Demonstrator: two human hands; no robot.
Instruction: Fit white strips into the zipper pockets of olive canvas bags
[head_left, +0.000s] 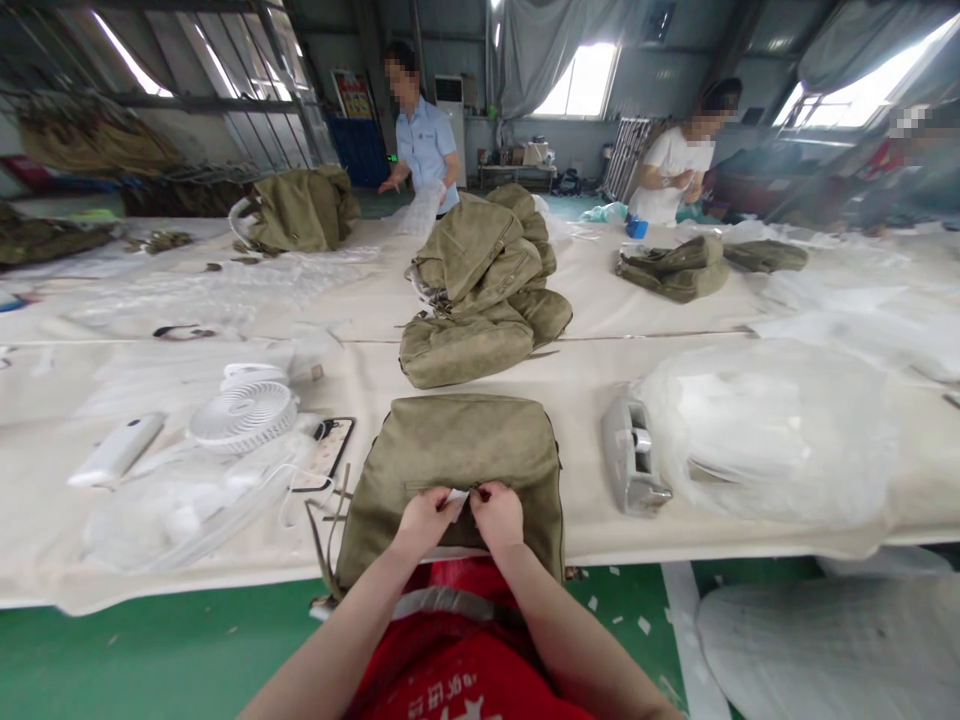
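An olive-green bag lies on the table's near edge, right in front of my body. Both hands rest over its lower middle, close together. Pinched in the fingers of my left hand is a small white piece, like paper or a tag. My right hand is closed just beside it, at a small dark part on the bag that is too small to name. Thin straps hang off the bag's left side.
More olive bags are piled beyond. To the left lie a white fan, a phone and a white device. A tape dispenser and a filled plastic bag sit right. People stand across the table.
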